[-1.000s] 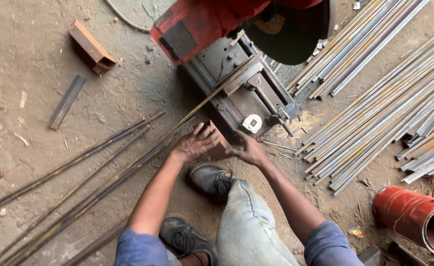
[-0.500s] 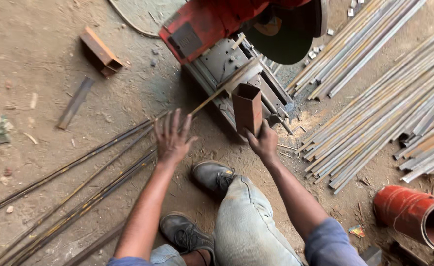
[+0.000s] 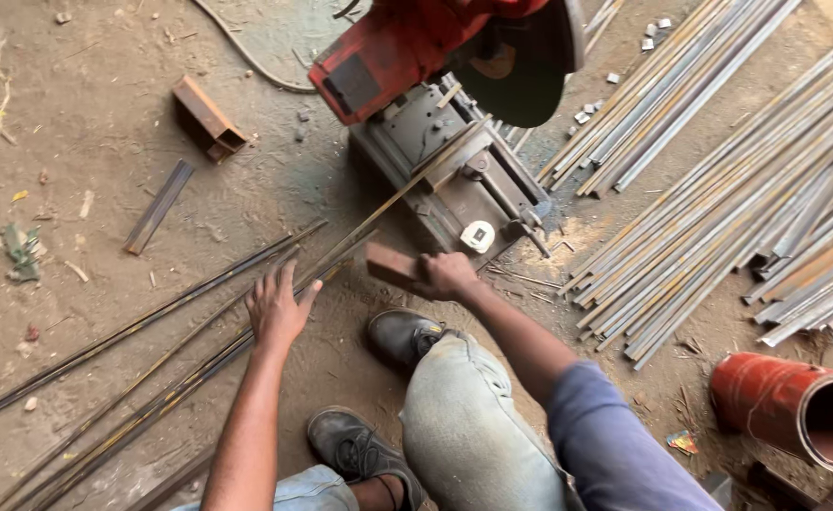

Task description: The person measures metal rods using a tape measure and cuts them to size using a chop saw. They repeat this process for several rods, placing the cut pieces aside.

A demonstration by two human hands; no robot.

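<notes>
Low down, the right hand (image 3: 447,275) grips a short rusty square steel tube (image 3: 393,266) beside the red chop saw (image 3: 435,57); the left hand (image 3: 277,308), fingers spread and empty, hovers over long thin steel rods (image 3: 151,331) on the dirt floor (image 3: 85,151).

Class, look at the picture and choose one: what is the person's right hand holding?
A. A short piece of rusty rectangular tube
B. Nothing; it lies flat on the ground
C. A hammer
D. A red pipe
A: the right hand is closed around a short rusty rectangular tube piece in front of the cut-off saw, while the red pipe lies untouched far to the right.
</notes>
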